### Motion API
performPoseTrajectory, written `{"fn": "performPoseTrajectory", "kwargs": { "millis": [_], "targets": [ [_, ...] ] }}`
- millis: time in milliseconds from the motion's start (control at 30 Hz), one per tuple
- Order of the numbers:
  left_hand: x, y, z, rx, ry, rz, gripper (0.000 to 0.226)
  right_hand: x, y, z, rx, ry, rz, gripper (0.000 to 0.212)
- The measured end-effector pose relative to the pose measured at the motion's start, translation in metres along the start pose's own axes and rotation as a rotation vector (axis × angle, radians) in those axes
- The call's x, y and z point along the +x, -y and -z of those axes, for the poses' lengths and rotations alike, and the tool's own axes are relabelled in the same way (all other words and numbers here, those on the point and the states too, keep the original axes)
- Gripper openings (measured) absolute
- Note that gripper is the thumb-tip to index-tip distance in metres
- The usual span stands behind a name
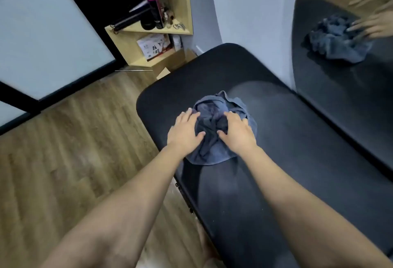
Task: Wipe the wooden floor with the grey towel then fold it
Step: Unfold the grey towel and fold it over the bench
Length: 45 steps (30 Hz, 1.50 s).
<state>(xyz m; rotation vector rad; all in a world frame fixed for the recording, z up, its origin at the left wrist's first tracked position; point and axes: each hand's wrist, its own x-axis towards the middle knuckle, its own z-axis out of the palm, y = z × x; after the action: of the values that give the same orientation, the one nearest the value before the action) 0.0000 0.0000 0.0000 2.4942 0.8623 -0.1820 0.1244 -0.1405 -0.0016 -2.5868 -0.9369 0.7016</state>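
Note:
The grey towel (214, 118) lies crumpled in a heap on a black padded bench (287, 140). My left hand (185, 131) rests on the towel's left side with fingers spread and fairly straight. My right hand (238, 131) lies on its right side, fingers pressing into the folds. The wooden floor (74, 150) stretches to the left of the bench.
A mirror (340, 76) on the right wall reflects the towel and a hand. A wooden corner shelf (153, 33) with a pink-capped bottle and small items stands at the back. A frosted glass door (46, 33) fills the upper left.

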Motion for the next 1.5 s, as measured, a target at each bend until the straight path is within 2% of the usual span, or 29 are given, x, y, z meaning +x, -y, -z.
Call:
{"fn": "performPoseTrajectory", "kwargs": {
  "millis": [100,167,233,267,367,433,500,667,900,967,1100,1167,1267,1367,1500],
  "targets": [
    [0.021,-0.012,-0.01,0.125,0.009,-0.021,0.08,0.016,-0.017,-0.003,-0.104,0.075,-0.071,0.08],
    [0.033,-0.02,-0.019,0.106,0.032,0.075,0.09,0.024,-0.03,-0.005,-0.166,0.104,-0.116,0.084],
    [0.036,-0.021,-0.03,0.15,0.067,0.162,0.092,0.026,-0.04,-0.009,-0.264,0.085,-0.127,0.077],
    [0.036,-0.018,-0.034,0.185,0.07,0.19,0.084,0.026,-0.045,-0.01,-0.3,0.063,-0.119,0.068],
    [0.031,-0.004,-0.041,0.23,-0.006,0.221,0.039,0.024,-0.057,-0.015,-0.356,-0.013,-0.072,0.032],
    [0.029,0.007,-0.039,0.226,-0.036,0.225,0.02,0.024,-0.06,-0.015,-0.352,-0.047,-0.058,0.022],
    [0.026,0.018,-0.032,0.163,-0.061,0.25,0.013,0.024,-0.059,-0.013,-0.318,-0.094,-0.056,0.023],
    [0.022,0.037,0.001,-0.069,-0.18,0.29,0.013,0.026,-0.041,0.007,-0.208,-0.255,-0.018,0.026],
    [0.006,0.039,0.069,-0.359,-0.457,0.269,0.01,0.021,0.03,0.053,-0.028,-0.434,0.139,0.024],
    [-0.005,0.041,0.094,-0.466,-0.523,0.254,0.009,0.014,0.052,0.066,0.042,-0.448,0.203,0.024],
    [-0.039,0.044,0.151,-0.804,-0.664,0.117,0.013,-0.005,0.098,0.087,0.229,-0.476,0.308,0.023],
    [-0.06,0.046,0.183,-0.884,-0.717,0.081,0.009,-0.019,0.126,0.094,0.345,-0.479,0.347,0.02],
    [-0.092,0.046,0.233,-0.952,-0.791,0.067,0.017,-0.035,0.165,0.097,0.43,-0.416,0.38,0.011],
    [-0.13,0.041,0.292,-0.994,-0.926,0.016,0.022,-0.059,0.203,0.098,0.388,-0.295,0.492,0.044],
    [-0.198,0.041,0.377,-0.998,-1.093,-0.052,0.02,-0.095,0.25,0.087,0.143,-0.241,0.609,0.09]
  ]
}}
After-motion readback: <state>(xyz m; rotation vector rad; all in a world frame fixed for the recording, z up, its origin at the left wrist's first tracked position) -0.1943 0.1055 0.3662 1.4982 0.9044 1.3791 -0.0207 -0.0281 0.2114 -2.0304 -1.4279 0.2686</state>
